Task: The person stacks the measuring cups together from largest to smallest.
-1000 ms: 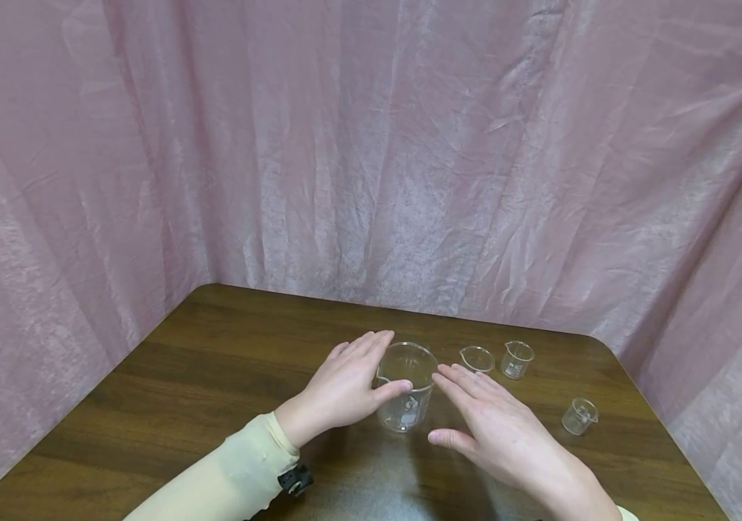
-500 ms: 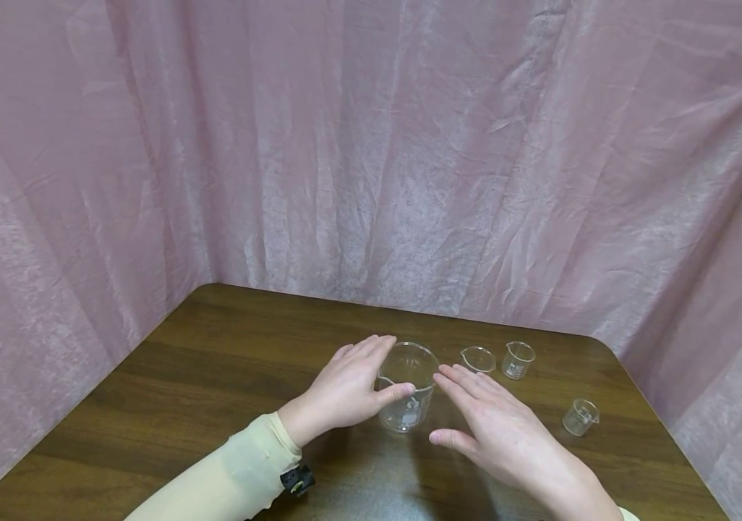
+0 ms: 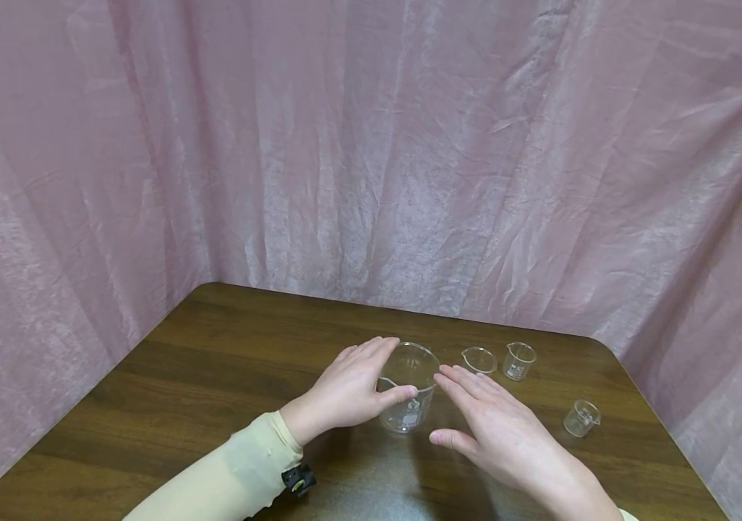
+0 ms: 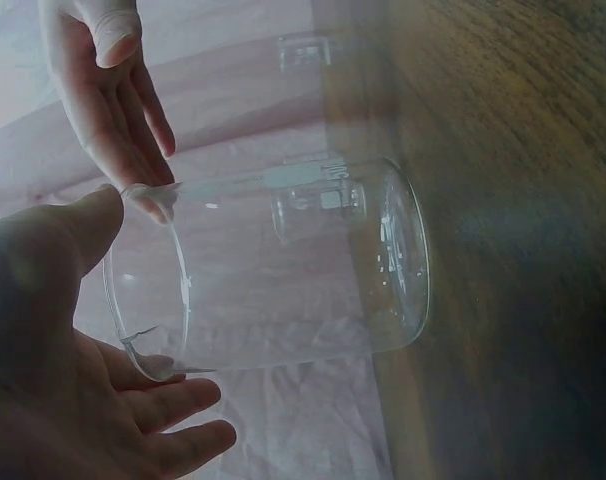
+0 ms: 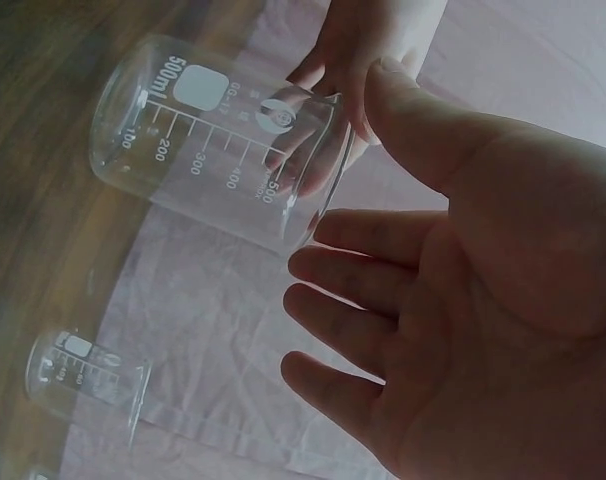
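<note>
Held bare left hand (image 3: 347,391) and bare right hand (image 3: 497,428), with straight, slightly spread fingers, left and right of a large, clear, cylindrical glass beaker (image 3: 406,415), presumably to steady it.

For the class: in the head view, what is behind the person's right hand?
A clear, round glass beaker: its spouted rim shows beyond the right hand, which covers its lower body and base.

Four beakers stand on one table (image 3: 202,362): one large beaker (image 3: 411,405) mid-scene, two small ones, a left one (image 3: 479,360) and a right one (image 3: 518,362), at the far right, and one nearer beaker (image 3: 581,419) at the right. There are two hands, one left hand (image 3: 351,387) and one right hand (image 3: 495,423), and two sleeves, left (image 3: 221,470) and right (image 3: 628,515).
</note>
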`<state>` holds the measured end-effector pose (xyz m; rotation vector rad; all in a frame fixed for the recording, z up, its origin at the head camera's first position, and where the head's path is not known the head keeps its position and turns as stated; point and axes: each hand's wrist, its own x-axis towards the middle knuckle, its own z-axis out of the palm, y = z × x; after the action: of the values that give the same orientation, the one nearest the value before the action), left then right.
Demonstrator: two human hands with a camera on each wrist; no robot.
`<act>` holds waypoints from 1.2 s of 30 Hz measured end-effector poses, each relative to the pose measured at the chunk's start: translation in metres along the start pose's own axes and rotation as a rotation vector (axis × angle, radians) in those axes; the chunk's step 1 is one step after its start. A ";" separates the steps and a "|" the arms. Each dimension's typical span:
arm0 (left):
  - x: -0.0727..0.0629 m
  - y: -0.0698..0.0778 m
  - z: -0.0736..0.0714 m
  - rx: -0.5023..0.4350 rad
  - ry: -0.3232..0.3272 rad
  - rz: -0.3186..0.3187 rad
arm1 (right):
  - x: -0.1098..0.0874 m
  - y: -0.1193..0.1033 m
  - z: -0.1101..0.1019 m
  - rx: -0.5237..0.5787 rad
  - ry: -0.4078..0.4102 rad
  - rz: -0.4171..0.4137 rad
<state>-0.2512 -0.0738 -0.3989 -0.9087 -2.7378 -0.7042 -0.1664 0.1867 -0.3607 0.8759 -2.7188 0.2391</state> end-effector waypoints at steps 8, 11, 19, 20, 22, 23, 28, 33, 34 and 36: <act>0.003 -0.001 0.001 -0.044 -0.016 0.002 | 0.001 0.001 0.000 0.017 0.005 -0.008; 0.003 -0.002 0.002 -0.057 -0.022 -0.004 | 0.002 0.002 -0.001 0.023 0.005 -0.012; 0.006 -0.002 0.002 -0.077 -0.023 0.004 | 0.004 0.004 -0.003 0.054 -0.003 0.001; 0.006 -0.003 0.002 -0.080 -0.021 0.008 | 0.004 0.004 -0.003 0.060 -0.005 0.004; 0.007 -0.003 0.002 -0.084 -0.019 0.015 | 0.005 0.004 -0.003 0.071 -0.012 0.010; 0.007 -0.004 0.001 -0.086 -0.018 0.019 | 0.005 0.004 -0.003 0.074 -0.014 0.011; 0.009 -0.005 0.002 -0.087 -0.014 0.022 | 0.006 0.004 -0.003 0.078 -0.022 0.017; 0.010 -0.005 0.003 -0.087 -0.007 0.014 | 0.007 0.005 -0.004 0.083 -0.024 0.010; 0.011 -0.005 0.003 -0.087 -0.005 0.013 | 0.007 0.006 -0.005 0.083 -0.026 0.008; 0.011 -0.005 0.004 -0.084 -0.001 0.012 | 0.006 0.007 -0.006 0.080 -0.029 0.009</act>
<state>-0.2633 -0.0698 -0.4005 -0.9426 -2.7190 -0.8229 -0.1742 0.1909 -0.3533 0.8950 -2.7580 0.3414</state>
